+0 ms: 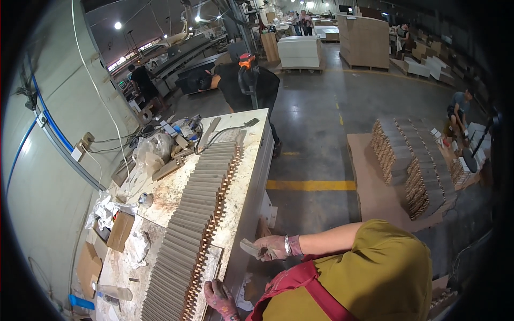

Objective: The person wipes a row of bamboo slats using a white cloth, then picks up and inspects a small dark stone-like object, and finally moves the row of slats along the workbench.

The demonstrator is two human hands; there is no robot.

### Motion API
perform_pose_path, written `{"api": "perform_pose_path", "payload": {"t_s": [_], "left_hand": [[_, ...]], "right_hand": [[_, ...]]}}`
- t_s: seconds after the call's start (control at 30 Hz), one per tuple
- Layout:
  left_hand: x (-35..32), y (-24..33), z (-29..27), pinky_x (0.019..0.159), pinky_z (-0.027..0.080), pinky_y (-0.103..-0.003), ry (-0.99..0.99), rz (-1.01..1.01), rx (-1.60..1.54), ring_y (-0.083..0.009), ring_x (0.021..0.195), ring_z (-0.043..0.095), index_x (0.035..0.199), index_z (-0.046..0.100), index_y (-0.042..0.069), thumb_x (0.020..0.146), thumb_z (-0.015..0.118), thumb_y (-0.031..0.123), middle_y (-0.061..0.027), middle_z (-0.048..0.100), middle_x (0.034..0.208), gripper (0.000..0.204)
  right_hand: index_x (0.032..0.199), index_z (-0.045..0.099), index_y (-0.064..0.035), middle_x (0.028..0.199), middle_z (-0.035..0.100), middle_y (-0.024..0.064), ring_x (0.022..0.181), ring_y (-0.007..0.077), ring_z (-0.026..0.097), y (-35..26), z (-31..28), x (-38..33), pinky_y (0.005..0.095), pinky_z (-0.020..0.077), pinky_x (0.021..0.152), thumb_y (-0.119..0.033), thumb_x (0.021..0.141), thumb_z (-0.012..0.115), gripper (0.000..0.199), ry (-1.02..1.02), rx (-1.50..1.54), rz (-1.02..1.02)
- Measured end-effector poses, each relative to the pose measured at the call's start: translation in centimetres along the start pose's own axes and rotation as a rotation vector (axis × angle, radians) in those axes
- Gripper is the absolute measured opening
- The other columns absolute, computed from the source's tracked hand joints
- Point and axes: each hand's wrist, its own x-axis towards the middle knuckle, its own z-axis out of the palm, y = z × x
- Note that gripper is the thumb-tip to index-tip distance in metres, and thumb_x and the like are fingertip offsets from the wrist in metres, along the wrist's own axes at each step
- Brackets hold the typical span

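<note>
A long row of narrow grey-brown wooden strips (195, 200) lies side by side on the workbench, with light wooden pegs (213, 227) sticking out of the ends facing me. My right hand (274, 248), stained and wearing a metal band at the wrist, holds a small grey block (250, 247) between thumb and fingers, just off the bench edge. I cannot make out exactly what kind of block it is. Lower down, my left hand (220, 298) rests at the bench edge beside the near peg ends, its fingers apart and nothing visible in them.
Clutter with plastic bags (154, 151), a black cable (227, 130) and a cardboard box (121, 231) covers the bench's wall side. A person in black (241, 85) bends beyond its far end. Stacked pegged strips (412, 160) stand on cardboard to the right; another person (459, 107) crouches behind.
</note>
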Motion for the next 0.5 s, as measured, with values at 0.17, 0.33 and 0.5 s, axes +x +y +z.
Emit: {"api": "perform_pose_path", "payload": {"t_s": [0.17, 0.33, 0.5], "left_hand": [[0.6, -1.6, -0.2, 0.091, 0.044, -0.047, -0.267, -0.153, -0.016, -0.0403, 0.113, 0.052, 0.117, 0.058, 0.007, 0.082, 0.065, 0.016, -0.0173, 0.054, 0.124, 0.036], [-2.4, -4.8, 3.6, 0.098, 0.038, -0.050, -0.065, -0.119, 0.220, -0.0390, 0.124, 0.046, 0.129, 0.053, 0.010, 0.078, 0.069, 0.018, -0.0154, 0.050, 0.132, 0.053], [-2.3, -4.4, 3.2, 0.103, 0.034, -0.049, -0.173, -0.191, 0.265, -0.0372, 0.130, 0.040, 0.139, 0.046, 0.011, 0.071, 0.073, 0.017, -0.0135, 0.045, 0.139, 0.073]], "right_hand": [[0.104, 0.062, -0.0107, 0.087, 0.066, 0.0039, 0.074, 0.0157, 0.066, 0.3, 0.3, 0.3, 0.0254, 0.0541, 0.059, -0.028, 0.095, 0.059, 0.020, 0.000, -0.033, -0.021], [0.105, 0.062, -0.0106, 0.087, 0.065, 0.0036, 0.074, 0.0143, 0.065, 1.0, 0.5, 0.7, 0.0244, 0.0530, 0.058, -0.027, 0.095, 0.059, 0.019, 0.016, -0.029, -0.026], [0.107, 0.061, -0.0120, 0.093, 0.062, 0.0022, 0.074, 0.0152, 0.063, 1.8, -0.4, 1.4, 0.0247, 0.0535, 0.057, -0.026, 0.095, 0.059, 0.019, 0.005, -0.020, -0.009]]}}
